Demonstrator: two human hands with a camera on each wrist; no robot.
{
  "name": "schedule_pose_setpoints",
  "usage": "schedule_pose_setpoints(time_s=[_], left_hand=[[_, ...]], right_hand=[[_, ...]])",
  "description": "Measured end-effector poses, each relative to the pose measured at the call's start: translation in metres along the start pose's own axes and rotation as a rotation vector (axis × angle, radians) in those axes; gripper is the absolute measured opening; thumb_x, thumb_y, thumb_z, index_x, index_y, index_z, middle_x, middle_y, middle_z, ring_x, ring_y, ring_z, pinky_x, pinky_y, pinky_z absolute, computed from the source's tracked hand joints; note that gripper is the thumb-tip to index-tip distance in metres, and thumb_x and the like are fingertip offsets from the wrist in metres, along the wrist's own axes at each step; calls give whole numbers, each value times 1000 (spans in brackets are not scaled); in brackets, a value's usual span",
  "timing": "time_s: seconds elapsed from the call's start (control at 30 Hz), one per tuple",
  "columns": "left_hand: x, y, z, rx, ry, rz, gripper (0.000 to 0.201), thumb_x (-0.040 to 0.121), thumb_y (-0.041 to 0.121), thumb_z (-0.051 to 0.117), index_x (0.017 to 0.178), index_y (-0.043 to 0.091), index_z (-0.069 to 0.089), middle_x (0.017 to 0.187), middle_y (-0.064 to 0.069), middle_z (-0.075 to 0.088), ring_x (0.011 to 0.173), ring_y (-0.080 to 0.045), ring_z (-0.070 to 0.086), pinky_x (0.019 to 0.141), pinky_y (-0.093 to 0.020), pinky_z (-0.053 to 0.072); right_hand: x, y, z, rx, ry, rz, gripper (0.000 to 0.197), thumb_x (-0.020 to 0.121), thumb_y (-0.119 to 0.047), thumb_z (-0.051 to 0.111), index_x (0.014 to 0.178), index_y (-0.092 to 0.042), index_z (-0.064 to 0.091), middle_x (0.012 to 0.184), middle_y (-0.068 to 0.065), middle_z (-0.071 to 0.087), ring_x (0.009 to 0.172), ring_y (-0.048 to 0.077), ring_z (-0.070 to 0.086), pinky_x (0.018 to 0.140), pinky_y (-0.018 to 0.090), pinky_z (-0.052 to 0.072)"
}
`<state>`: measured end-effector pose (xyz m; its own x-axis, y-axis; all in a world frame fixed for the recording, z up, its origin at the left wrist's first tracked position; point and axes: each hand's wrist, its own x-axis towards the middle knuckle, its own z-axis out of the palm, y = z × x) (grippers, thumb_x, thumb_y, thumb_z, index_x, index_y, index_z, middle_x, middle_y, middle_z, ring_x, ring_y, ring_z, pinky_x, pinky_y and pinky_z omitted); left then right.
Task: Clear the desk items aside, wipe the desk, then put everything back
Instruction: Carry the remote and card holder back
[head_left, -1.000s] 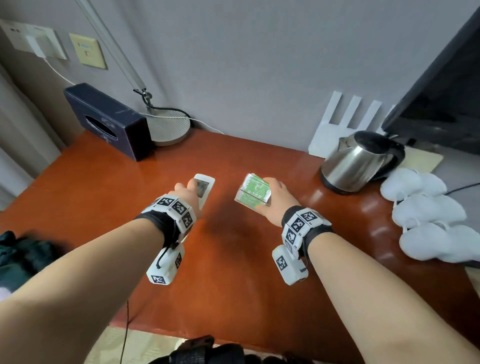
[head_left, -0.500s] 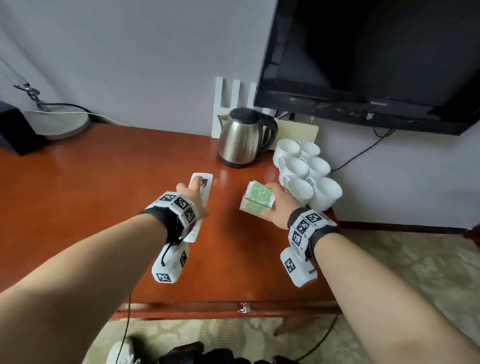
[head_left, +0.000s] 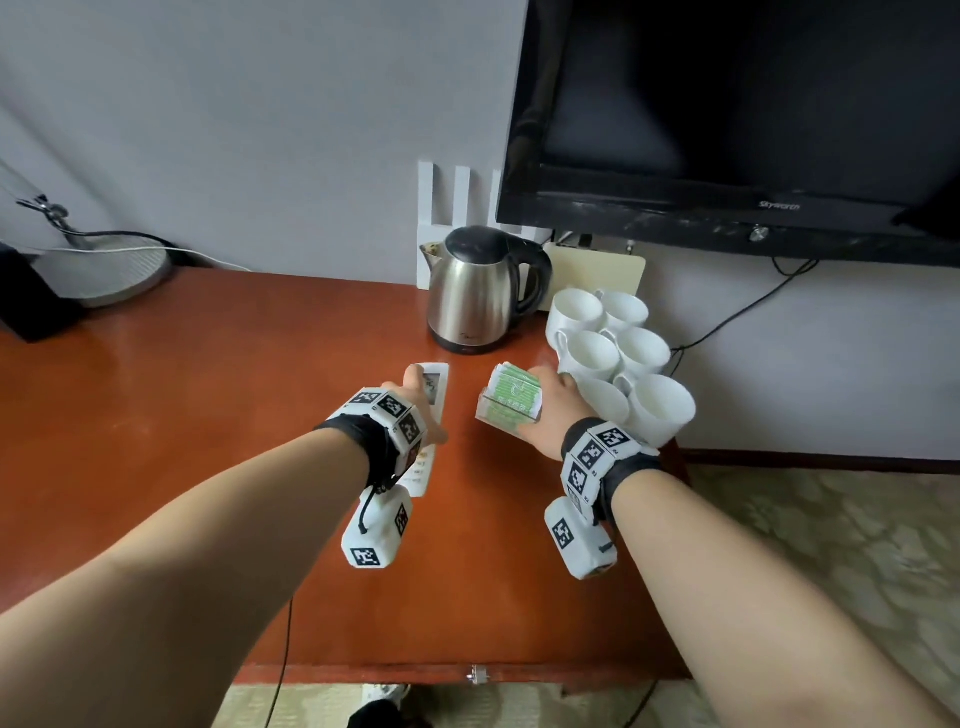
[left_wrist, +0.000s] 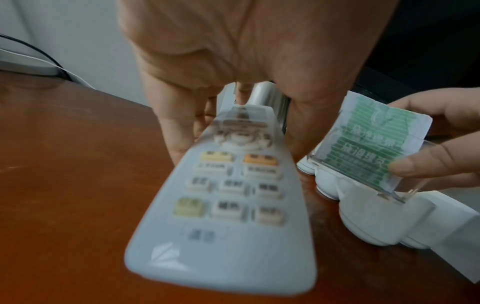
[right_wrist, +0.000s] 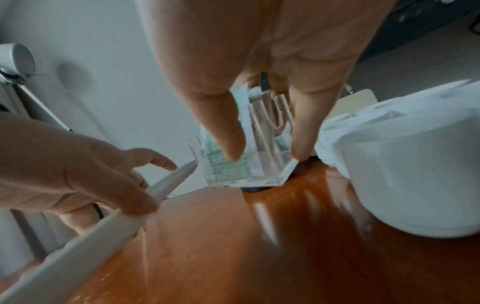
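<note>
Reddish-brown and glossy, the desk (head_left: 208, 415) stretched out under both arms, with a grey wall behind it and a black television (head_left: 727, 130) mounted above its far right corner. And the left hand (head_left: 415, 410) was wrapped around a white remote control (head_left: 435, 384), thumb along one edge and fingers along the other, the remote tilted up off the wood with its button end toward the wrist. Just to the right of it, the right hand (head_left: 545, 410) pinched a clear acrylic holder (head_left: 506, 415) stuffed with green tea packets (head_left: 514, 389), thumb on the near face, fingers on the far side, lifted clear of the surface. Right beside that hand, touching or nearly so, sat a cluster of white cups (head_left: 623, 358). Beyond both hands stood a steel kettle (head_left: 478, 296), close to the remote's far tip. Well off to the left hand's side rested a round lamp base (head_left: 104, 275).
</note>
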<state>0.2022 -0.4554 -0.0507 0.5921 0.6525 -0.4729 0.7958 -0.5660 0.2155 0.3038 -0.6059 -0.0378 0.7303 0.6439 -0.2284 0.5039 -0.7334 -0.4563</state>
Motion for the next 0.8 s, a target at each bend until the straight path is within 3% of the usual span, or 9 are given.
schedule_pose_setpoints(time_s=[0.33, 0.6, 0.7, 0.8], left_hand=[[95, 22, 7, -76, -112, -83, 98, 76, 37, 72, 145, 28, 3, 127, -10, 37, 115, -33, 50, 94, -43, 47], [114, 32, 10, -71, -123, -110, 64, 80, 26, 65, 127, 18, 22, 114, -8, 37, 103, -30, 52, 74, -35, 41], [114, 34, 10, -47, -111, -93, 64, 81, 28, 65, 127, 17, 23, 120, -9, 39, 92, -27, 48, 71, -33, 39], [115, 37, 11, -23, -109, -81, 67, 81, 30, 67, 129, 16, 22, 123, -10, 38, 100, -28, 52, 70, -33, 38]], right_hand=[[104, -6, 11, -91, -71, 100, 60, 83, -9, 63, 134, -18, 33, 134, 10, 34, 122, 27, 44, 96, 35, 41], [137, -2, 19, -132, -120, 128, 53, 85, -5, 58, 131, -17, 35, 131, 8, 34, 109, 28, 53, 80, 31, 40], [140, 1, 23, -123, -137, 134, 52, 85, -3, 57, 130, -17, 36, 130, 8, 34, 106, 27, 55, 80, 31, 41], [144, 4, 25, -136, -140, 150, 53, 84, -2, 57, 130, -17, 35, 130, 9, 34, 106, 28, 55, 84, 33, 43]])
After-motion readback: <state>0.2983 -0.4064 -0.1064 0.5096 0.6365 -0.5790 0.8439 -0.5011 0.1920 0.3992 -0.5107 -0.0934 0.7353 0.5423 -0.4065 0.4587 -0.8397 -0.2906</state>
